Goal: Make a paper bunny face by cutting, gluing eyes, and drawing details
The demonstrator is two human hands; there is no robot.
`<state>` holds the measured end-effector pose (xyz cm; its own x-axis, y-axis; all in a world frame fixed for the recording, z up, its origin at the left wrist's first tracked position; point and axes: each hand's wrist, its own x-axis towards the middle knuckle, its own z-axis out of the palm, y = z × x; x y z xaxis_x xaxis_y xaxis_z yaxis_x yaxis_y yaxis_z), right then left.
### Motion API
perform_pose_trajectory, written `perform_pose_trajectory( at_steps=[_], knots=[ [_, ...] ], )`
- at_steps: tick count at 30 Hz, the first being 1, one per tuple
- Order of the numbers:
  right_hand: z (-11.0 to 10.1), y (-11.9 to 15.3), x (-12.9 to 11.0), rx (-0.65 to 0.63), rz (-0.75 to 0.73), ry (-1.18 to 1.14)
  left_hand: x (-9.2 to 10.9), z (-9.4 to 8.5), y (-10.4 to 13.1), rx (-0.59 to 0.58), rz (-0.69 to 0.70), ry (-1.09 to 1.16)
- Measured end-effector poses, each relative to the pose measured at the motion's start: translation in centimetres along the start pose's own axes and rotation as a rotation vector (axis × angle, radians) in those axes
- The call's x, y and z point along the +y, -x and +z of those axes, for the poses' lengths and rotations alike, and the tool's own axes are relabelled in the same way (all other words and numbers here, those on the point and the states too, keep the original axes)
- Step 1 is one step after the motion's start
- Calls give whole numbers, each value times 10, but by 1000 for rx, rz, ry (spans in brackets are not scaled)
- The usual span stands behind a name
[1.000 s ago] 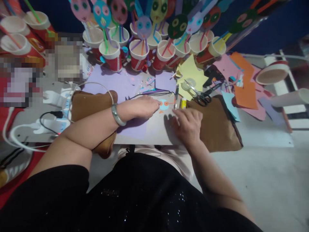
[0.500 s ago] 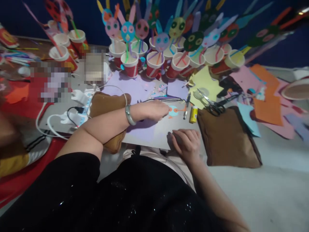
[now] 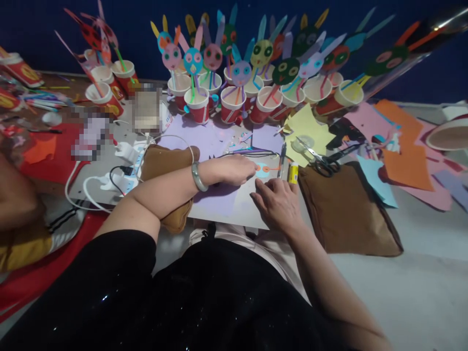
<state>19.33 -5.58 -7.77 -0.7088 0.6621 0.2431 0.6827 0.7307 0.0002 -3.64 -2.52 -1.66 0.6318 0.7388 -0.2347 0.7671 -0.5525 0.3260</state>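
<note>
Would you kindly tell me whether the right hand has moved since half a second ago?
Yes: judged against the yellow tube, the right hand has moved forward, away from the body, closing the gap to the tube's near end.

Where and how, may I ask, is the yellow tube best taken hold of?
I'd probably pinch the yellow tube across its middle, right hand coming from the near side: its slim, straight body sits between the pen and the brown pouch, hand close by.

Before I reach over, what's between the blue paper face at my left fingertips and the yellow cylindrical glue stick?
From face to glue stick, the head view shows a thin orange strip, then a slim dark-and-silver pen.
</note>
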Motion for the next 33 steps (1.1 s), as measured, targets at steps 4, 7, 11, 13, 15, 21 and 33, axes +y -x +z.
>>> perform_pose_trajectory(
  at_steps=[4,7,11,13,15,21,33],
  knots=[
    [-5,15,2,11,-65,11,5,-6,1,-89,4,-81],
    [-9,37,3,52,-105,-12,7,-9,1,-103,6,-94],
    [-13,70,3,98,-152,-90,7,-9,1,-94,0,-80],
    [-13,84,2,132,-164,-105,6,-8,1,-79,-4,-45],
    [-11,94,0,191,-153,-102,5,-7,2,-64,-3,-15],
    [-3,105,-3,384,-168,-162,6,-6,1,-62,0,-88],
    [11,114,-2,430,-102,-400,7,-5,0,-64,-26,-152]
  ],
)
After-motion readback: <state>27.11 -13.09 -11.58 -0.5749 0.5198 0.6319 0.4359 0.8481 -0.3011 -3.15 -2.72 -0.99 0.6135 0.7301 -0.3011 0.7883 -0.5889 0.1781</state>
